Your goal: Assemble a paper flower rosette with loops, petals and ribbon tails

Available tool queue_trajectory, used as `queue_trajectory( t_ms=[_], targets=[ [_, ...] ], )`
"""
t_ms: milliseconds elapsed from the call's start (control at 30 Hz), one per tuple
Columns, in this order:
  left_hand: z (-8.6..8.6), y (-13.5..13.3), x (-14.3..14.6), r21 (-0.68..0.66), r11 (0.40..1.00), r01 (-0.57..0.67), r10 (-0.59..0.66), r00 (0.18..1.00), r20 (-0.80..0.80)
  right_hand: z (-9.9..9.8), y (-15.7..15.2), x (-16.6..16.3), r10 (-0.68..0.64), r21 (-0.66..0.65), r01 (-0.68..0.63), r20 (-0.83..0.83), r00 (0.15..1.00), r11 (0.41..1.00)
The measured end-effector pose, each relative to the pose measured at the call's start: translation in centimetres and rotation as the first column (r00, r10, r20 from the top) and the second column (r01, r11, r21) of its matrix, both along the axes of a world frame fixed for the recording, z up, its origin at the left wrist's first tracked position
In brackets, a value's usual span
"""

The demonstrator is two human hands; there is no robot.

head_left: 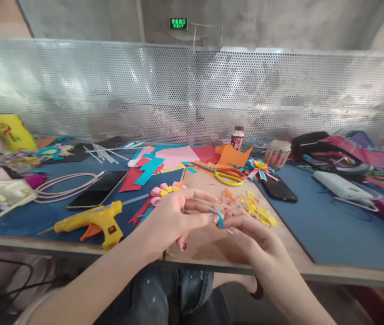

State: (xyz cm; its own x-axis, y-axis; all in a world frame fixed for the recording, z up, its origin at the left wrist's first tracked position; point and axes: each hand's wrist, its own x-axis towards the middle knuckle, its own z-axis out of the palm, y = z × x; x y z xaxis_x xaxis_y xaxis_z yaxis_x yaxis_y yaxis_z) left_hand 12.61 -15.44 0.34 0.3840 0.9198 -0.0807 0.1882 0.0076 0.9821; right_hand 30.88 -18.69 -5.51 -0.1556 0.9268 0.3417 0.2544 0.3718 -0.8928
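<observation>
Between my two hands is a small blue paper strip (220,219), held above the brown board (205,250) at the table's front. My left hand (181,214) pinches the strip between thumb and finger from the left. From the right, my right hand (251,230) has its fingertips closed at the strip's other side. Behind my left hand lies a paper flower (166,189) with pink loops and a yellow middle, partly hidden by the hand. Yellow paper scraps (261,212) and orange scraps lie just beyond my right hand.
A yellow glue gun (100,223) and a phone (97,189) lie at left. Yellow-handled scissors (227,177) rest behind my hands near coloured paper sheets (178,157). Another phone (279,187), a second paper flower (259,167), a jar (278,153) and a white device (344,189) are at right.
</observation>
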Motion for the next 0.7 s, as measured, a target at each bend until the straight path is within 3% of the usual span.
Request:
queue_trajectory(
  t_ms=[100,200,300,367,433,500,600,700],
  targets=[
    [0.3,-0.3,0.2,-0.048,0.999,0.003,-0.002,1.000,0.014,-0.4,0.4,-0.5,0.056,-0.053,-0.064,-0.142,0.988,0.996],
    [-0.1,-0.4,0.1,-0.008,1.000,-0.002,0.002,1.000,0.024,-0.5,0.6,-1.0,0.074,-0.042,-0.085,-0.216,0.974,0.996],
    [-0.7,-0.4,-0.1,0.127,0.992,-0.025,0.029,0.999,-0.030,-0.4,0.5,-1.2,0.061,0.041,-0.054,-0.172,0.983,0.998],
    [-1.2,-0.6,-0.6,0.316,0.948,-0.029,0.079,0.986,-0.148,-0.5,0.4,-0.9,0.021,0.127,-0.013,-0.062,0.998,0.992],
    [-2.0,-0.9,-1.2,0.581,0.812,0.052,0.146,0.946,-0.290,-0.7,0.4,-0.3,-0.093,0.256,0.066,0.096,0.991,0.964],
    [-3.2,-1.2,-2.0,0.778,0.581,0.237,0.179,0.896,-0.407,-1.1,0.5,0.5,-0.242,0.398,0.133,0.235,0.941,0.907],
    [-5.0,-1.7,-3.2,0.837,0.290,0.464,0.194,0.828,-0.527,-1.8,0.7,1.3,-0.355,0.516,0.128,0.369,0.859,0.847],
    [-6.2,-2.1,-3.9,0.848,0.149,0.508,0.264,0.806,-0.529,-2.4,0.6,1.4,-0.368,0.565,0.051,0.463,0.806,0.823]
  ],
)
